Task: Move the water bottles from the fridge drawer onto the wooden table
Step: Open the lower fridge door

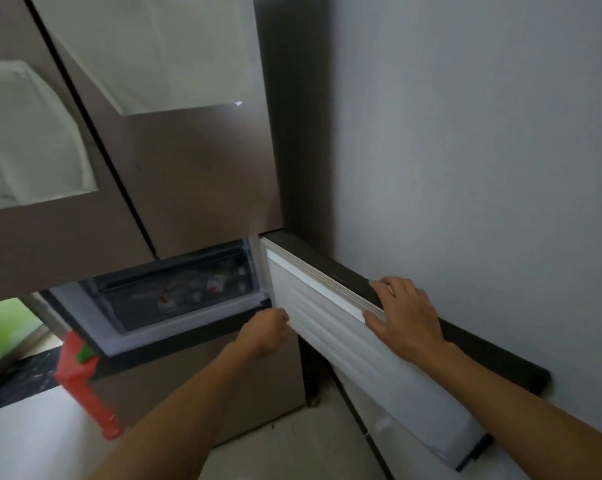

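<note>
Forearms reach in from below toward an opened lower fridge compartment. At far left a red plastic bag [81, 382] slumps on the floor. Next, the fridge drawer [175, 292] shows dark and translucent, with blurred bottles [188, 294] lying inside, well apart from any worktop, which is out of view. Left hand [265, 332] hovers loosely curled and empty at the ribbed white door liner [344, 337]. Right hand [406, 313] lies flat, fingers [393, 289] spread over the door's smooth dark top edge. Steadying that door wide should let the drawer slide out squarely
</note>
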